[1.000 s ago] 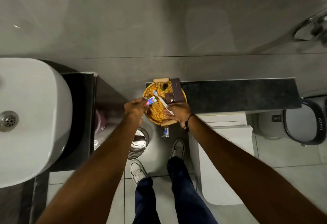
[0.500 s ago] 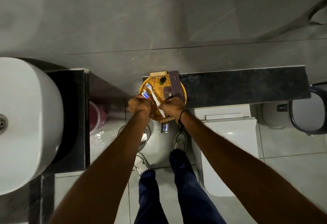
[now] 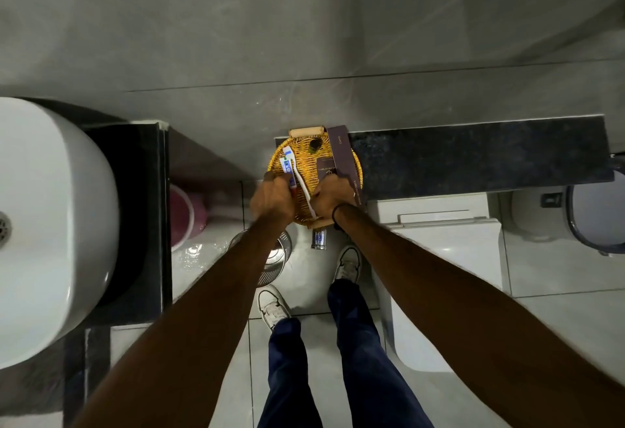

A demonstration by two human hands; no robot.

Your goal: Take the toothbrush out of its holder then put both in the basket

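Note:
The round wicker basket [image 3: 309,163] sits on the left end of a black stone ledge. A white toothbrush [image 3: 302,184] lies slanted across it, head towards the far left rim. My right hand [image 3: 329,195] grips its handle end at the near rim. Just left of the brush is the blue, white and red holder [image 3: 287,168], resting over the wicker. My left hand [image 3: 270,197] pinches its near end.
A long dark purple box [image 3: 342,157], a smaller one [image 3: 326,167] and a small dark item [image 3: 314,146] fill the basket's right and far side. The ledge [image 3: 473,157] runs right above a toilet cistern [image 3: 439,224]. A white sink [image 3: 50,224] is left; a steel bin [image 3: 279,251] and small bottle [image 3: 319,238] are below.
Both hands have come down and together over the basket. The toothbrush and the holder now lie side by side on the wicker, farther towards the left rim.

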